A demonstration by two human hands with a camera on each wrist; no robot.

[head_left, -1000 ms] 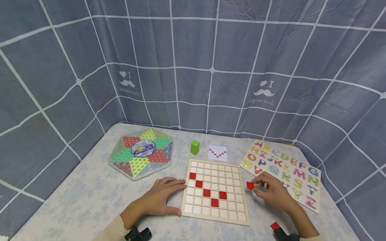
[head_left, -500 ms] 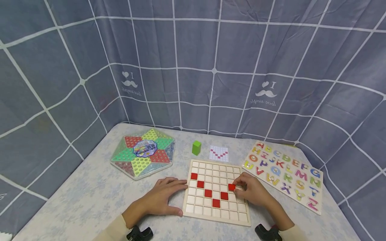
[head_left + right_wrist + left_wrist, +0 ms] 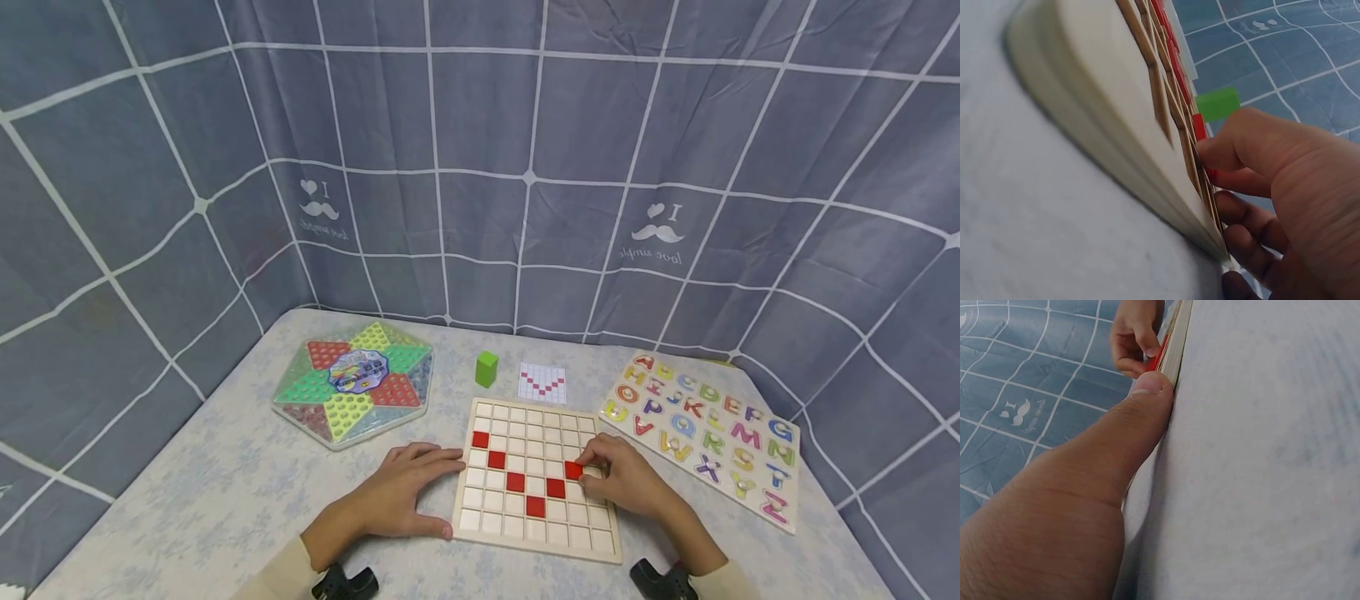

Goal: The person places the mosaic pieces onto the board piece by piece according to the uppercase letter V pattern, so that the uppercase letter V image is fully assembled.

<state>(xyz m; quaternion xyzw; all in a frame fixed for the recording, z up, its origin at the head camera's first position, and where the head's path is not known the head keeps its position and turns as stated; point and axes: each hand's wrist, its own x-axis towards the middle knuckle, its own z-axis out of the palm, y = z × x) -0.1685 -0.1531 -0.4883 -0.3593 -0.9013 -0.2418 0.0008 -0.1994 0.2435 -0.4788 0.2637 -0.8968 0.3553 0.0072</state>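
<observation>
A wooden grid board [image 3: 537, 548] with pale square cells lies on the table. Several red square tiles [image 3: 536, 507] sit in its cells, forming a slanting V. My right hand [image 3: 628, 477] pinches another red tile [image 3: 573, 471] between thumb and fingers, over a cell in the right part of the grid. In the right wrist view, the thumb is on a red tile [image 3: 1199, 127] right at the grid's surface. My left hand [image 3: 405, 492] rests with fingers extended along the board's left side, its thumb tip touching the board's edge [image 3: 1179, 350] in the left wrist view.
Behind the board are a green block [image 3: 486, 369] and a paper card [image 3: 542, 383] printed with a red V on a grid. A Chinese checkers set [image 3: 348, 417] lies at left, an alphabet puzzle board [image 3: 712, 446] at right. A tiled-pattern curtain [image 3: 480, 208] surrounds the table.
My right hand has carried the red tile left from beside the board onto the grid, then lowered it slightly toward a cell. My left hand stays at the board's left edge.
</observation>
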